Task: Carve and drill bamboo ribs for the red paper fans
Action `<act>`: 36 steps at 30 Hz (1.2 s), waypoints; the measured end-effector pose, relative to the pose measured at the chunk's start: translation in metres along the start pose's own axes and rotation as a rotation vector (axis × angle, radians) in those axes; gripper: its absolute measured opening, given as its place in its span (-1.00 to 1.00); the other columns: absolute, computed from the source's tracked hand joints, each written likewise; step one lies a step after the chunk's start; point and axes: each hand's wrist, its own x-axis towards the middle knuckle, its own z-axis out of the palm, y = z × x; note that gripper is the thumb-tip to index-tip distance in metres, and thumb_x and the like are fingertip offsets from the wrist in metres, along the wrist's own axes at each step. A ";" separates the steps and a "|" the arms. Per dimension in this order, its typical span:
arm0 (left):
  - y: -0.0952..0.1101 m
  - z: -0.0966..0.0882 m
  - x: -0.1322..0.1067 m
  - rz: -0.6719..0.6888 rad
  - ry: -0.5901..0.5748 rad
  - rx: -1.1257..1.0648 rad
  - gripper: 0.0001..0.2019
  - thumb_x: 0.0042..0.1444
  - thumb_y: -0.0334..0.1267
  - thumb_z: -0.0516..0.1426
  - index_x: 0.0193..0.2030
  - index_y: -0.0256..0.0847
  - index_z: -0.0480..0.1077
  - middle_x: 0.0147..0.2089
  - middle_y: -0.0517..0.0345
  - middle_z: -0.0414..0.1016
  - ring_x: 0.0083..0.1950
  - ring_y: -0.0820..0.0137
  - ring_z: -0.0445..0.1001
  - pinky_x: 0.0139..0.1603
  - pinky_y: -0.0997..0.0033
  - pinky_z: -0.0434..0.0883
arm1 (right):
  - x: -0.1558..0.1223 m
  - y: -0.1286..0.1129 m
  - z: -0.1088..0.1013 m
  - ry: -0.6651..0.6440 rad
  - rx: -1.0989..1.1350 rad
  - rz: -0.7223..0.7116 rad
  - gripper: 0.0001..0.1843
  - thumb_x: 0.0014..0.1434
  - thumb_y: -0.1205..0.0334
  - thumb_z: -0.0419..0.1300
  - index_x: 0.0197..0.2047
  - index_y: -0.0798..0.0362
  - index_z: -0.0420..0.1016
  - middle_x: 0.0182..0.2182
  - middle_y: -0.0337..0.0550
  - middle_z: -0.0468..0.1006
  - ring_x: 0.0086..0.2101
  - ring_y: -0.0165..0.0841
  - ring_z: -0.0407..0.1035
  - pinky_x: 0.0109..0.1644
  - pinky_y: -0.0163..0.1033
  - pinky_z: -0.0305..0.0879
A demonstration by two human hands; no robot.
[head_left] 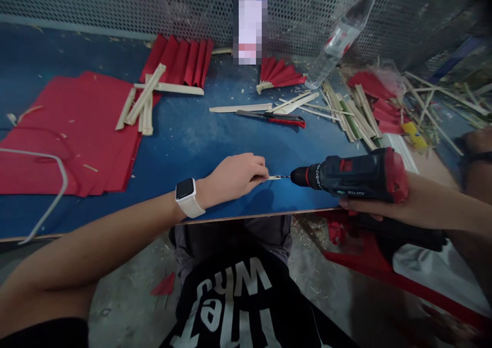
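Note:
My left hand [243, 175], with a watch on its wrist, pinches a small pale bamboo strip [274, 178] near the front edge of the blue table. My right hand [369, 208] is wrapped round the grip of a black and red cordless drill [349, 176]. The drill lies level, pointing left, and its thin bit [285, 177] meets the strip's right end; whether it has gone in I cannot tell. Beyond my hands lie a red and black utility knife [286, 120] and a pale bamboo slat [240, 108].
Red sheets [73, 132] and bamboo pieces [146, 99] lie left, pleated red paper [179, 61] behind them. A small red fan [280, 74] and a leaning water bottle [342, 38] stand near the mesh panel [115, 4]. Bamboo strips [351, 113] lie right, near another person's arm [478, 148].

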 end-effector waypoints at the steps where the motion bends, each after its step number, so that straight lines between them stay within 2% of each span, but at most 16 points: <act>1: 0.000 0.000 0.000 0.000 -0.001 0.001 -0.80 0.43 -0.33 0.15 -0.07 -0.15 0.65 -0.04 0.10 0.65 -0.08 0.29 0.53 -0.17 0.34 0.41 | 0.003 0.005 0.000 0.009 -0.017 -0.006 -0.24 0.04 -0.61 0.23 -0.31 0.02 0.50 -0.55 -0.17 0.40 -0.43 -0.35 0.37 -0.39 -0.25 0.31; 5: 0.003 -0.003 0.000 -0.020 -0.016 -0.008 -0.81 0.43 -0.34 0.17 -0.07 -0.17 0.65 -0.04 0.08 0.65 -0.06 0.27 0.56 -0.13 0.32 0.43 | 0.008 0.011 -0.002 -0.018 -0.064 0.006 -0.19 0.04 -0.64 0.19 -0.17 0.01 0.54 -0.56 -0.16 0.40 -0.40 -0.30 0.40 -0.39 -0.24 0.32; 10: 0.006 -0.004 0.001 -0.043 -0.017 -0.033 -0.85 0.40 -0.36 0.19 -0.11 -0.21 0.64 -0.06 0.07 0.65 -0.04 0.27 0.58 -0.11 0.31 0.44 | 0.008 -0.003 -0.007 0.004 -0.050 -0.073 -0.23 0.04 -0.61 0.21 -0.15 -0.03 0.55 -0.51 -0.14 0.45 -0.37 -0.27 0.42 -0.36 -0.20 0.35; 13: 0.006 -0.003 0.001 -0.046 -0.012 -0.028 -0.85 0.41 -0.35 0.19 -0.12 -0.21 0.63 -0.06 0.08 0.65 -0.04 0.26 0.58 -0.13 0.32 0.44 | 0.007 -0.008 -0.009 0.028 -0.036 -0.075 -0.23 0.01 -0.61 0.22 -0.14 -0.05 0.53 -0.54 -0.17 0.44 -0.45 -0.30 0.38 -0.42 -0.18 0.30; 18: 0.005 -0.003 0.000 -0.047 -0.014 -0.021 -0.85 0.40 -0.35 0.18 -0.11 -0.20 0.63 -0.06 0.08 0.65 -0.04 0.26 0.57 -0.13 0.31 0.43 | 0.003 -0.011 -0.007 -0.015 -0.010 -0.005 -0.26 -0.05 -0.60 0.26 -0.26 -0.04 0.43 -0.58 -0.22 0.45 -0.52 -0.32 0.38 -0.42 -0.17 0.36; 22: 0.005 -0.002 0.000 -0.043 -0.003 -0.014 -0.84 0.39 -0.34 0.16 -0.12 -0.18 0.61 -0.06 0.07 0.63 -0.05 0.26 0.56 -0.19 0.34 0.40 | -0.001 -0.003 -0.001 -0.050 0.013 -0.003 -0.28 0.03 -0.59 0.24 -0.32 -0.02 0.44 -0.57 -0.20 0.47 -0.51 -0.36 0.40 -0.44 -0.21 0.34; 24: 0.005 -0.002 0.000 -0.036 0.007 -0.013 -0.83 0.39 -0.33 0.15 -0.12 -0.18 0.60 -0.07 0.07 0.63 -0.07 0.27 0.56 -0.22 0.35 0.37 | -0.002 0.000 0.001 -0.088 0.031 0.026 -0.27 0.07 -0.60 0.21 -0.38 -0.01 0.44 -0.59 -0.20 0.45 -0.53 -0.38 0.38 -0.38 -0.21 0.41; 27: 0.006 -0.001 0.001 -0.039 0.020 -0.020 -0.84 0.37 -0.34 0.14 -0.16 -0.18 0.58 -0.10 0.08 0.62 -0.09 0.29 0.55 -0.27 0.37 0.33 | -0.001 -0.001 -0.001 -0.106 0.034 0.121 -0.23 0.00 -0.65 0.23 -0.41 -0.01 0.48 -0.61 -0.21 0.43 -0.56 -0.39 0.35 -0.29 -0.19 0.49; 29: 0.007 -0.001 0.001 -0.047 0.023 -0.023 -0.85 0.34 -0.36 0.14 -0.19 -0.19 0.56 -0.11 0.09 0.61 -0.11 0.29 0.53 -0.28 0.37 0.31 | 0.000 -0.006 -0.005 -0.098 0.018 0.135 -0.21 -0.04 -0.66 0.24 -0.42 -0.01 0.49 -0.63 -0.20 0.41 -0.57 -0.40 0.33 -0.27 -0.19 0.51; 32: 0.009 -0.001 0.002 -0.068 0.032 -0.025 -0.85 0.33 -0.39 0.13 -0.21 -0.19 0.54 -0.13 0.09 0.60 -0.14 0.31 0.51 -0.30 0.36 0.29 | 0.003 -0.015 -0.012 -0.108 0.022 0.084 -0.22 -0.03 -0.65 0.23 -0.41 0.00 0.47 -0.65 -0.21 0.40 -0.59 -0.40 0.33 -0.33 -0.20 0.47; 36: 0.012 0.002 0.005 -0.074 0.062 -0.018 -0.85 0.36 -0.35 0.15 -0.23 -0.20 0.53 -0.14 0.09 0.59 -0.17 0.32 0.51 -0.32 0.36 0.27 | 0.006 -0.027 -0.017 -0.124 0.034 0.059 -0.25 0.00 -0.60 0.24 -0.25 -0.02 0.51 -0.63 -0.26 0.43 -0.64 -0.39 0.31 -0.50 -0.23 0.29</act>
